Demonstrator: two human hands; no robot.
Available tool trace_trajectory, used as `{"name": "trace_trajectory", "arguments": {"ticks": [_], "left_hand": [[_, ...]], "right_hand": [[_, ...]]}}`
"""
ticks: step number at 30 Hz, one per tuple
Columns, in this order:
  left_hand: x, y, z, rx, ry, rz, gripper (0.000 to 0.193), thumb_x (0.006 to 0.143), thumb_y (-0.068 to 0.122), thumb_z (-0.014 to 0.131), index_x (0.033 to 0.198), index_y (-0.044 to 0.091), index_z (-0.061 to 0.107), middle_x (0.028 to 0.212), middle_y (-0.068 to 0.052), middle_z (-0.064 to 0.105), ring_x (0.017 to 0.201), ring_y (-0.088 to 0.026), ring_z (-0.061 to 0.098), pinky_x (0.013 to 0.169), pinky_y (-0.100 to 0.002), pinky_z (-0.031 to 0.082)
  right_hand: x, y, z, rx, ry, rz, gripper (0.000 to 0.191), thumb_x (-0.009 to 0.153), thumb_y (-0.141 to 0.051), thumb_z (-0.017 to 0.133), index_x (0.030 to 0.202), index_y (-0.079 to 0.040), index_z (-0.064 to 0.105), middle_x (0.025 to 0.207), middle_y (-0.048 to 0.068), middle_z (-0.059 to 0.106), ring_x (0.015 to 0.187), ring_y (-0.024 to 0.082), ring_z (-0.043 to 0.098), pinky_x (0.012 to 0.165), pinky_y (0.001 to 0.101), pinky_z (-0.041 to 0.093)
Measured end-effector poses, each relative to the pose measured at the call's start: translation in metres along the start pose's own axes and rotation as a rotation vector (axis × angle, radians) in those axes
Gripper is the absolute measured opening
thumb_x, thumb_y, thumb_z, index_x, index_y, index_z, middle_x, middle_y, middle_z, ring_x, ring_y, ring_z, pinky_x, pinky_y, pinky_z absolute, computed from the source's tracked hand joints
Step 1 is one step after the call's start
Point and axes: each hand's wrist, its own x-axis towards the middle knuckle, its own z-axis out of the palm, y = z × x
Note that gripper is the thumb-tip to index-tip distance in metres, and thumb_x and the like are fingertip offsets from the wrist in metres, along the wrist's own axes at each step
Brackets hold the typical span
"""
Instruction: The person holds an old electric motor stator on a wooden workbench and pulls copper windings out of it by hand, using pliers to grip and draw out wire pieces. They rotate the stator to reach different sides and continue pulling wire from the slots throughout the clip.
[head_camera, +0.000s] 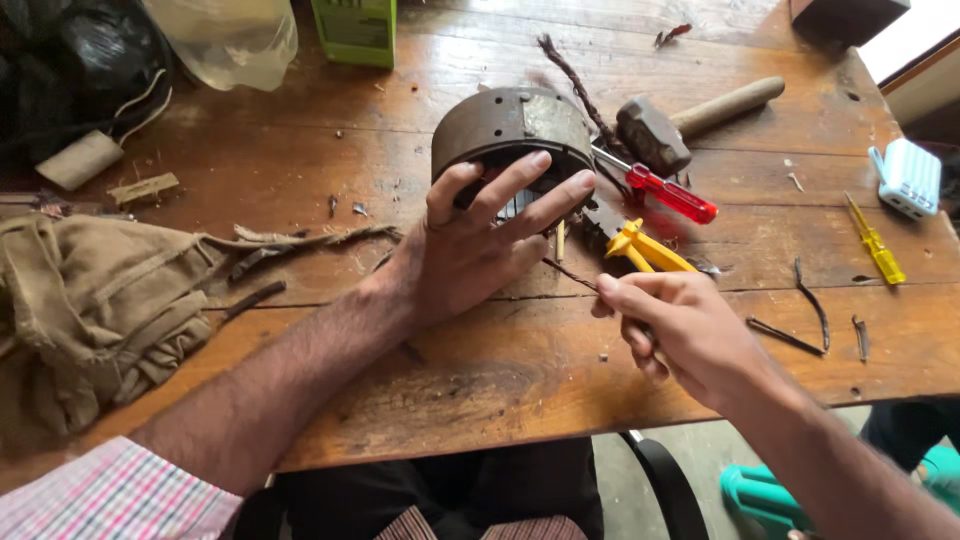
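Nearest to my lens is the right hand (672, 335), low and right of centre, its fingers pinched around a thin dark wire or rod (572, 274) whose free end slants up and left toward the other hand. I cannot make out what the rest of that fist encloses. My left hand (480, 245) lies spread, fingers extended and pressed over the front of the rusty round metal drum (510, 125), which sits on the worn brown wooden table (300, 160) just beyond the fingertips. So the drum lies up and left of the right hand, and the wire's long axis points roughly that way; the left hand is plainly the nearer one, already touching it. Yellow-handled pliers (645, 250) and a red-handled screwdriver (665, 192) lie between drum and right hand.
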Motion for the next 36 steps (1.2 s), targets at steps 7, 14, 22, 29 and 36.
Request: {"name": "trace_trajectory", "arguments": {"ticks": [7,14,22,29,36], "left_hand": [[0.011,-0.037,-0.022,-0.083,0.122,0.124,0.031,0.100,0.036,0.065,0.126,0.022,0.076,0.162,-0.002,0.045,0.149,-0.019,0.036,0.122,-0.051,0.018],[0.042,-0.124,-0.004,-0.187,0.175,-0.180,0.017,0.112,0.023,0.066,0.118,0.008,0.069,0.115,-0.009,0.063,0.111,-0.025,0.059,0.102,-0.050,0.045],[0.026,-0.071,0.001,-0.676,0.130,-0.552,0.034,0.116,0.031,0.054,0.139,0.007,0.058,0.124,-0.016,0.066,0.115,-0.032,0.064,0.101,-0.048,0.051],[-0.003,-0.078,0.010,-0.763,-0.026,-0.209,0.080,0.091,0.034,0.076,0.156,0.013,0.034,0.164,-0.026,0.028,0.153,-0.048,0.039,0.124,-0.062,0.039],[0.001,-0.081,0.008,-0.805,-0.096,-0.204,0.091,0.088,0.036,0.080,0.161,0.018,0.029,0.169,-0.024,0.020,0.161,-0.049,0.025,0.131,-0.062,0.032]], "right_hand": [[-0.031,-0.034,0.007,-0.974,0.481,-1.450,0.019,0.091,-0.019,0.076,0.100,-0.003,0.071,0.091,0.013,0.074,0.086,0.028,0.071,0.077,0.0402,0.055],[-0.024,-0.086,0.022,-0.964,0.318,-2.056,0.011,0.086,-0.007,0.073,0.096,-0.002,0.074,0.079,0.006,0.075,0.066,0.014,0.072,0.065,0.0308,0.060],[0.058,-0.070,0.068,-1.028,0.354,-2.026,0.015,0.089,-0.018,0.085,0.087,-0.009,0.073,0.067,-0.003,0.067,0.055,0.011,0.065,0.055,0.0272,0.049],[0.084,-0.044,0.067,-1.037,0.318,-1.674,0.030,0.087,-0.017,0.080,0.109,0.001,0.071,0.085,0.007,0.074,0.068,0.016,0.072,0.063,0.0326,0.055],[0.080,-0.050,0.071,-0.996,0.222,-1.560,0.023,0.088,-0.012,0.077,0.107,-0.002,0.067,0.089,0.008,0.073,0.071,0.021,0.072,0.065,0.0349,0.056]]}}
